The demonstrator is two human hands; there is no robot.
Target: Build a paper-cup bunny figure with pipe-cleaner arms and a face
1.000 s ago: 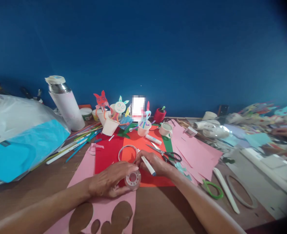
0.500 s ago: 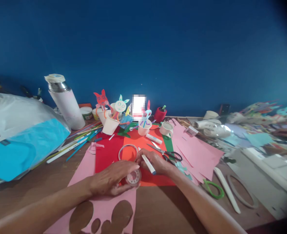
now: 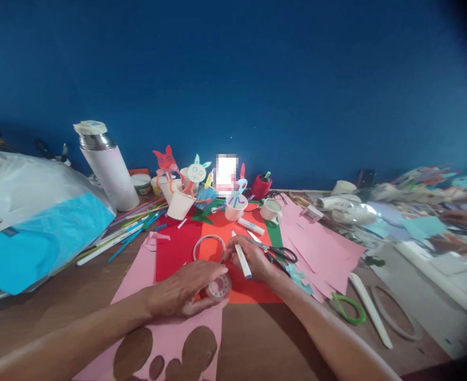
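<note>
My left hand (image 3: 189,288) is closed around a round clear tape roll (image 3: 219,286), thumb above it, over the near edge of the red and orange paper (image 3: 253,291). A white marker (image 3: 241,259) with a dark blue end is pinched in my right hand (image 3: 253,258), tilted over the orange sheet. Between and beyond the hands lies a pale ring (image 3: 209,238). Black-handled scissors (image 3: 283,254) rest just right of my right hand. Below my left hand is pink paper (image 3: 189,320) with round holes cut in it.
Paper cups with animal figures (image 3: 181,205), a mug (image 3: 271,210) and a glue stick (image 3: 251,226) stand or lie farther back. A flask (image 3: 108,169) and plastic bag (image 3: 38,185) are left. At right are pink sheets (image 3: 320,238), a green loop (image 3: 350,309) and another person's hand (image 3: 465,218).
My right hand has shifted slightly, and the marker in it now stands a little steeper, its blue end moved up and left. The left hand keeps its hold on the tape roll.
</note>
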